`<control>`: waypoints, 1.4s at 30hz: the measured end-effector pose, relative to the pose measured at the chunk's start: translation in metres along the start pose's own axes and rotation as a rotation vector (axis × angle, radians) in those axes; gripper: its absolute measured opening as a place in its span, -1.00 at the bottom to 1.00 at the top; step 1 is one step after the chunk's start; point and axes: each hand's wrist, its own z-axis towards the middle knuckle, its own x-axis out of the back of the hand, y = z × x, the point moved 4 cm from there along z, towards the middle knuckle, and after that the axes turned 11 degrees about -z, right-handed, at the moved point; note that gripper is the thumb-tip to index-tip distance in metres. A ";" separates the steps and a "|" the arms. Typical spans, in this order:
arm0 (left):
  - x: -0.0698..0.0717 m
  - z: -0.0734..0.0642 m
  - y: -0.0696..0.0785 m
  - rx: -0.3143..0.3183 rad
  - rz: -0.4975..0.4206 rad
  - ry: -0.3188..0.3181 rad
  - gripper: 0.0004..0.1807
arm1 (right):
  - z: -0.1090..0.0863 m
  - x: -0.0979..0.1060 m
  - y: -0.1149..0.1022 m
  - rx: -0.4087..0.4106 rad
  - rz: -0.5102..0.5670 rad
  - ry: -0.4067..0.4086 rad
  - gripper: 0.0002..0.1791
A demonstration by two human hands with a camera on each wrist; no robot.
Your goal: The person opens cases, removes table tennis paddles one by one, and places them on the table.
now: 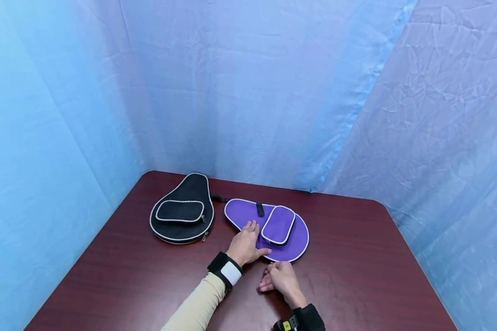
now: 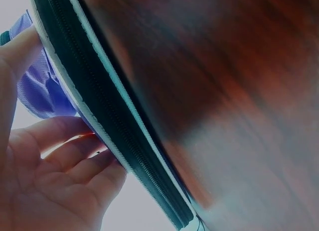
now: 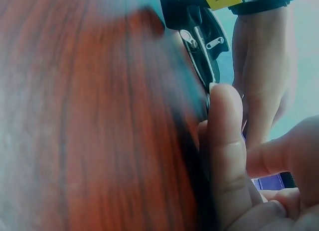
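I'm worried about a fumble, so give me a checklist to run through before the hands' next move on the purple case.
1. Purple case lying on the table: ok.
2. Its pocket facing up: ok.
3. Left hand resting on the purple case: ok.
4. Right hand at the purple case's near edge: ok.
5. Right hand's fingers pinching a zipper pull: cannot tell; they hide the spot.
6. Black case apart from both hands: ok.

Part of the purple case (image 1: 278, 224) is covered by the left grip (image 1: 246, 246); anything pinched by the right grip (image 1: 282, 278) is hidden. The near edge of the surface (image 1: 364, 276) is cut off.
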 end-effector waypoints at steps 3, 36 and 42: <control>0.000 0.000 0.000 0.004 -0.001 -0.006 0.00 | 0.001 0.001 0.001 0.008 0.012 -0.023 -0.75; 0.029 0.000 0.000 -0.041 -0.099 0.039 -0.42 | 0.004 0.053 0.013 -0.012 -0.120 -0.342 -0.78; 0.028 -0.001 -0.001 -0.057 -0.088 0.050 -0.46 | 0.008 0.079 0.017 -0.040 -0.155 -0.308 -0.78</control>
